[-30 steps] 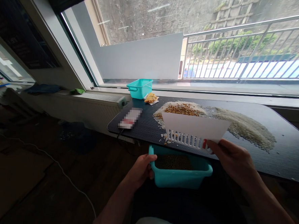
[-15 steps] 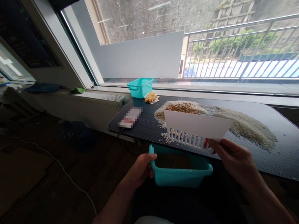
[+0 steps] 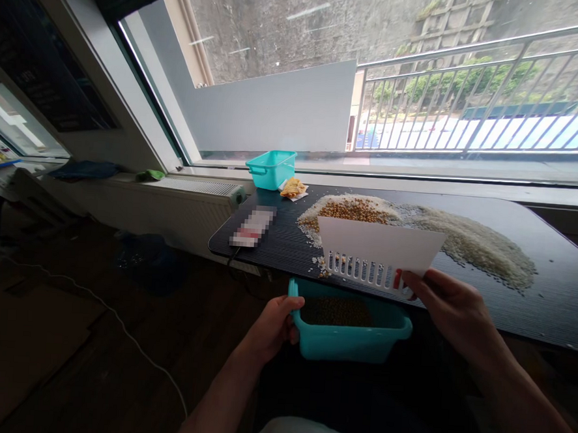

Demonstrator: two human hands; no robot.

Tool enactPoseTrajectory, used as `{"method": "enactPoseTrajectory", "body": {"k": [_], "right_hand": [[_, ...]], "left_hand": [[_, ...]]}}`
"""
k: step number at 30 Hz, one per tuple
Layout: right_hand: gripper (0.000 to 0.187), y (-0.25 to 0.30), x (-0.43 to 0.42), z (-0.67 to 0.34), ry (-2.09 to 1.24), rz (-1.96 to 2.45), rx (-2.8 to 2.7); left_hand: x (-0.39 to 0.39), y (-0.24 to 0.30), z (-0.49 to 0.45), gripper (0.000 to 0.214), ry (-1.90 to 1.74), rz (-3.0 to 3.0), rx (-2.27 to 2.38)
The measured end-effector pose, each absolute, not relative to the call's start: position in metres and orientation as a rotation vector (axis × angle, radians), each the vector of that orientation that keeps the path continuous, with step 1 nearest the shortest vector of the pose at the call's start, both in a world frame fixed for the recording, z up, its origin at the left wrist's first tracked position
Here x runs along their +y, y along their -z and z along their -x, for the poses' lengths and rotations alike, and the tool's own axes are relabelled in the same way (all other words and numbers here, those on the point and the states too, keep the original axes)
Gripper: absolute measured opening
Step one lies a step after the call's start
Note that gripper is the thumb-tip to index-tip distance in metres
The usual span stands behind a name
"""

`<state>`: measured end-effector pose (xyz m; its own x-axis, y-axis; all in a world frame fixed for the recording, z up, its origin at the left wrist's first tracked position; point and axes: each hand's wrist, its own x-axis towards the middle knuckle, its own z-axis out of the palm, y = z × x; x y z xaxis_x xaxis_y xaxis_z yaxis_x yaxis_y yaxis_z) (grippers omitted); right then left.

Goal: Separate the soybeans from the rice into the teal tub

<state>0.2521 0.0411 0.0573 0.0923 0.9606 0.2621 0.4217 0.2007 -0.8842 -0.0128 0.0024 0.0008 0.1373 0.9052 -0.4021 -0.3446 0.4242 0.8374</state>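
My left hand (image 3: 273, 325) grips the left rim of a teal tub (image 3: 348, 343) held just below the front edge of the black table (image 3: 548, 304). Brown grains fill the tub's bottom. My right hand (image 3: 452, 306) pinches the right end of a white slotted scraper (image 3: 377, 256), which stands on the table near its edge, directly above the tub. Behind the scraper lies a heap of brown kernels (image 3: 351, 210) mixed with white rice (image 3: 473, 244). A few loose grains sit beside the scraper's left end.
A second teal tub (image 3: 271, 168) stands at the table's back left corner, next to a yellowish wrapper (image 3: 293, 188). A blurred flat object (image 3: 253, 227) lies at the left end. A radiator (image 3: 193, 188) runs under the window. A cable (image 3: 116, 320) crosses the dark floor.
The scraper and my right hand shifted only slightly near the table's edge. My left hand and the tub stay in the same place.
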Motion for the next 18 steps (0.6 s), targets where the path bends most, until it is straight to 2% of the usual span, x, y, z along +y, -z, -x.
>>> {"method": "enactPoseTrajectory", "body": {"k": [18], "right_hand": [[0.039,-0.0564,0.0471,-0.2443,-0.692,1.345,-1.548]], "left_hand": [[0.0023,0.0013,0.0111,0.042,-1.021,-0.657,1.068]]}}
